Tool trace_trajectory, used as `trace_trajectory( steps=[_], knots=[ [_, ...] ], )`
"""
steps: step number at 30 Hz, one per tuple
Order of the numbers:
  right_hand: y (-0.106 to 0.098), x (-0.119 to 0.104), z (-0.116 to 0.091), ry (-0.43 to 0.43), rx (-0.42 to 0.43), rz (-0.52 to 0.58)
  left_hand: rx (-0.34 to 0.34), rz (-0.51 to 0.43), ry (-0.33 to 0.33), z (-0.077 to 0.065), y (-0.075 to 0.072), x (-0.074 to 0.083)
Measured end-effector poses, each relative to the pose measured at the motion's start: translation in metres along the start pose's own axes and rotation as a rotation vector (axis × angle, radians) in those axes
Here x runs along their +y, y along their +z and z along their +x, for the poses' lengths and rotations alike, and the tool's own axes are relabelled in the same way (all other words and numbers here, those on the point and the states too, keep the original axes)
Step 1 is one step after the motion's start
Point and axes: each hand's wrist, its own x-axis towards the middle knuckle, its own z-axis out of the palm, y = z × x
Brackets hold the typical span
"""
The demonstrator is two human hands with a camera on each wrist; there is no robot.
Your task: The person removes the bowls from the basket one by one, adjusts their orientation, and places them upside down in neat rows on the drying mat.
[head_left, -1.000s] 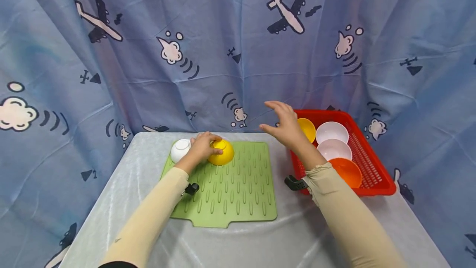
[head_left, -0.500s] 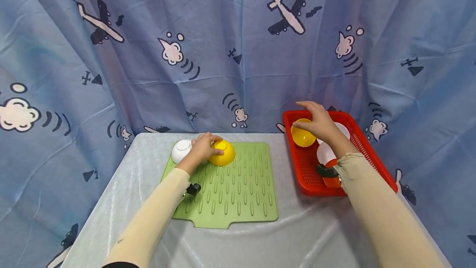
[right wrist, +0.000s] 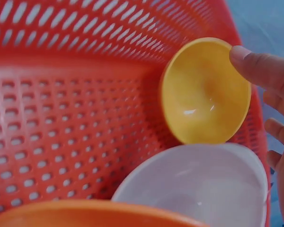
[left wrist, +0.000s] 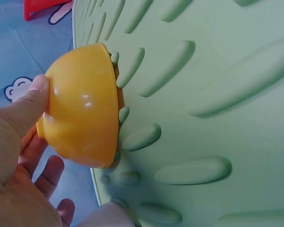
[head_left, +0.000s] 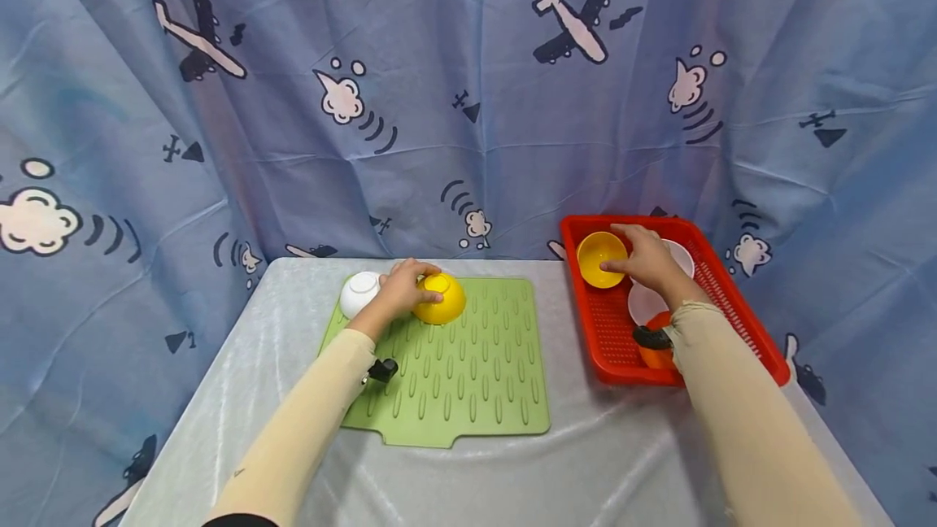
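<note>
An upside-down yellow bowl (head_left: 448,303) rests on the green drying mat (head_left: 476,381). My left hand (head_left: 400,289) holds it near its foot, thumb on one side and fingers on the other; in the left wrist view the bowl (left wrist: 83,106) has its rim down against the mat's ridges. Another upside-down bowl, white (head_left: 359,293), sits left of that hand. My right hand (head_left: 650,260) is over the red basket (head_left: 586,332), thumb and fingers spread. In the right wrist view its thumb (right wrist: 258,66) is at the rim of an upright yellow bowl (right wrist: 203,94); contact is unclear.
Inside the basket, white bowls (right wrist: 199,182) and an orange bowl (right wrist: 94,215) lie close beside the yellow one, partly hidden by my right arm in the head view. A pale cloth (head_left: 512,478) covers the table. Behind hangs a blue patterned curtain (head_left: 410,63).
My right hand has moved right over the basket, then lowered toward the yellow bowl there. The left hand stays on its upside-down yellow bowl.
</note>
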Motion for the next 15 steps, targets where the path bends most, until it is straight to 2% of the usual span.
trace_trajectory(
  steps=[6,15],
  knots=[
    [0.013,0.014,0.004,0.007,-0.010,-0.054,-0.006,0.014,-0.007,0.001,0.004,-0.001],
    [0.018,0.014,0.013,0.020,-0.048,-0.173,0.002,0.045,-0.010,0.002,0.001,0.000]
  ],
)
